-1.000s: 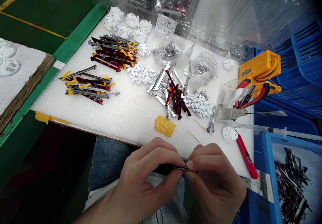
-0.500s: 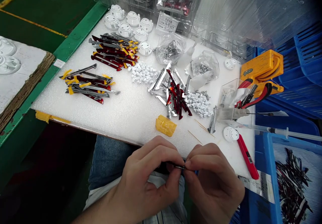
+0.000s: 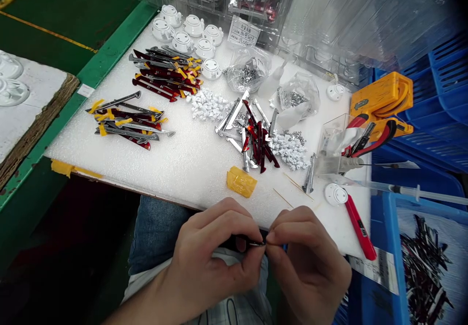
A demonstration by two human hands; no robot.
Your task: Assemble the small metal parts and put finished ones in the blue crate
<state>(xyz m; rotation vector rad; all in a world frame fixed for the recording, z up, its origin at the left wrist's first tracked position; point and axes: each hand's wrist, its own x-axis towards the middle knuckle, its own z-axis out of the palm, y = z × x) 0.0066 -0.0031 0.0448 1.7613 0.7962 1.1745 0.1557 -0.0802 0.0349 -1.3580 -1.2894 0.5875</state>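
Green floor (image 3: 73, 3), workbench topped with white foam sheet (image 3: 164, 171). Far left, separate white board (image 3: 40, 81) with white round pieces on it. On the foam, left: small pile of dark red and grey strips (image 3: 127, 123) with yellow tabs; bigger pile (image 3: 166, 74) of the same behind. White cup-like pieces (image 3: 183, 42) grouped at the back. Next, heap of small white bits (image 3: 208, 105).

Left hand (image 3: 215, 261) in front of the bench edge, over the lap; thumb and forefinger pinched closed on slim dark part (image 3: 256, 243). Part lies between the hands, mostly covered by fingers. Yellow packet (image 3: 241, 182) on the foam just beyond; loose red and silver strips (image 3: 260, 142) farther back. Right hand (image 3: 310, 261): thumb and forefinger pinched nearly together at the part's right tip; cannot tell whether they grip it. Thin sticks (image 3: 282, 198) beyond that hand.

Right side: two silver strips (image 3: 309, 173), white round piece (image 3: 335, 194) touching red cutter (image 3: 360, 227), yellow tape dispenser (image 3: 373, 98), red-handled pliers (image 3: 385, 135), blue bin (image 3: 398, 227) holding dark strips (image 3: 426, 266).
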